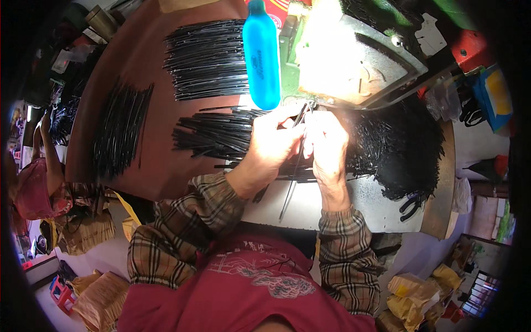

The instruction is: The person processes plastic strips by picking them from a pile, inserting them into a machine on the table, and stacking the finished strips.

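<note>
Both my hands meet at the front edge of a brightly lit machine [354, 61] with a metal plate. My left hand [268, 146] is closed, pinching a few thin black strips [300, 116] between thumb and fingers. Close beside it, my right hand [330, 141] is closed too, its fingertips pressed together at the strips' upper end by the machine. One long strip [289, 193] hangs down between my hands over the pale tabletop. Under and behind my left hand lies a loose bundle of black strips [210, 133]. Glare hides detail at the fingertips.
A blue bottle-shaped object [263, 61] stands just beyond my left hand. More black strips [207, 61] lie in rows on the brown surface [160, 160], with another pile [121, 130] farther left. At right are a large black heap [404, 149] and dark-handled pliers [409, 207]. Another person [41, 185] sits far left.
</note>
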The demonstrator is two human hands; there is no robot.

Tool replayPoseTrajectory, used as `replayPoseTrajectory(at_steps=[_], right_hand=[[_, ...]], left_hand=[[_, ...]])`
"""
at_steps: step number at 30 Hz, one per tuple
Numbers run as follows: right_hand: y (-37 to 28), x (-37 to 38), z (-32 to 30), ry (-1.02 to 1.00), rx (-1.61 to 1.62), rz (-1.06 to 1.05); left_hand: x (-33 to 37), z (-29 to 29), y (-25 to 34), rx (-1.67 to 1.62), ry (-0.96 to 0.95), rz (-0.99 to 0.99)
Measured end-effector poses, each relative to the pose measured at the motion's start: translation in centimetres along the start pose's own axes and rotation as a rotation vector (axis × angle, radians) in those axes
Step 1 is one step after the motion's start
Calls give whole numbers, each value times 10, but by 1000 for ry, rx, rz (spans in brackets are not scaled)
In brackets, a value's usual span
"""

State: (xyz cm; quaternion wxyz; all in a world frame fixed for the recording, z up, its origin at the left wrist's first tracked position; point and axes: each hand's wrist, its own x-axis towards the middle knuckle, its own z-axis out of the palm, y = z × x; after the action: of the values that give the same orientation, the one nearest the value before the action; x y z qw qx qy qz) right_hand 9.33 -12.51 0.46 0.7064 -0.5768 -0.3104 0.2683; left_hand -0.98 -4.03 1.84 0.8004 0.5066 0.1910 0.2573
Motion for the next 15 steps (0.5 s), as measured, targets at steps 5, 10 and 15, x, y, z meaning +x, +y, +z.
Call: replayPoseTrajectory(at_steps=[5, 10, 15], right_hand=[[-4, 4, 3, 0, 91, -40], [-7, 8, 2, 17, 102, -1], [-11, 9, 1, -40, 160, 7]], left_hand=[[4, 5, 3, -38, -10, 75], [8, 12, 5, -88, 73, 66], [8, 3, 1, -85, -10, 59]])
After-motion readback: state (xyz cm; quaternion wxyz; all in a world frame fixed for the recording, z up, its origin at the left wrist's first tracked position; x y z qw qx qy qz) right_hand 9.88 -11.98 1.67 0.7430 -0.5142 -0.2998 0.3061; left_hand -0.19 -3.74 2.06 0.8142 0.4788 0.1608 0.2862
